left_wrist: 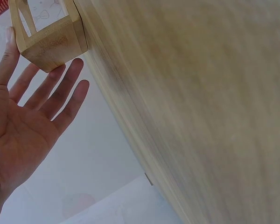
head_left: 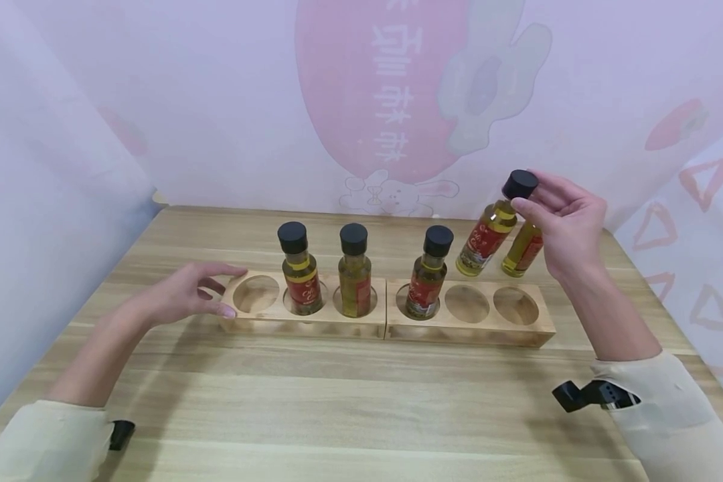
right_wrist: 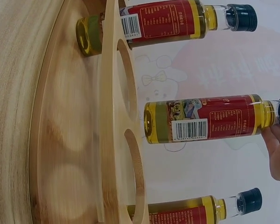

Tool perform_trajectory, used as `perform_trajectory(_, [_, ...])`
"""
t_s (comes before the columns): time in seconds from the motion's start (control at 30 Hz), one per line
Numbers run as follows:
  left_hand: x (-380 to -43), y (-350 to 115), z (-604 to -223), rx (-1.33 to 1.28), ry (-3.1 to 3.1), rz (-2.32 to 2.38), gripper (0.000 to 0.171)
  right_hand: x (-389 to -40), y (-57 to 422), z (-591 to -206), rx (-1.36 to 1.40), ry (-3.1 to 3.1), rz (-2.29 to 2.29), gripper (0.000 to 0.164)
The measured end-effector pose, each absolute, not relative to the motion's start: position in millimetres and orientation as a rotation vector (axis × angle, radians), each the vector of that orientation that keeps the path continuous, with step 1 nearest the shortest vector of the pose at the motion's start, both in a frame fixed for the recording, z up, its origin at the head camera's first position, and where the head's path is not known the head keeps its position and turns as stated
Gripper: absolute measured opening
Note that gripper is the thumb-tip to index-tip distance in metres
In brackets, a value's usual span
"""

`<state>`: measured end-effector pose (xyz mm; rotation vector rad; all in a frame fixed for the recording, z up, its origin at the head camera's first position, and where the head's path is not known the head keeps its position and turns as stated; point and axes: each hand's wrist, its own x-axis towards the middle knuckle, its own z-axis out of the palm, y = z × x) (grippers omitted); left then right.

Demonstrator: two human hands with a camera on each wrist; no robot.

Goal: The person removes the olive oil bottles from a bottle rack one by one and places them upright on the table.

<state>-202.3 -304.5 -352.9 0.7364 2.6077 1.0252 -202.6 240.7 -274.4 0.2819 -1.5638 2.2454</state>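
Observation:
My right hand [head_left: 572, 224] grips a bottle of olive oil [head_left: 487, 234] at its black cap and neck. That bottle tilts behind the right wooden rack [head_left: 542, 321], its base near the rack's back edge. At the far left, my left hand [head_left: 177, 293] holds the end of the left wooden rack [head_left: 379, 284] between thumb and fingers. Two bottles stand in that rack's middle and right holes, a left one [head_left: 304, 291] and a right one [head_left: 354, 288]. Another bottle [head_left: 426, 288] fills the right rack's left hole.
Behind the right rack stands one more oil bottle [head_left: 523, 251], its top hidden by my right hand. Both racks sit end to end on a wooden table [head_left: 337, 402]. A printed curtain [head_left: 235, 100] hangs behind the table.

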Motion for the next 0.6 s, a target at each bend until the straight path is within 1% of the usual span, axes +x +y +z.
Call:
perform_trajectory(0.3, [-202,-305,-354,0.729,2.593,1.042,0.070,-211,239,-281,0.198,-1.606,2.227,0.041])
perform_trajectory(0.6, [-201,-306,-354,0.709,2.603,1.035,0.071,-216,239,-288,0.173,-1.643,2.216,0.040])
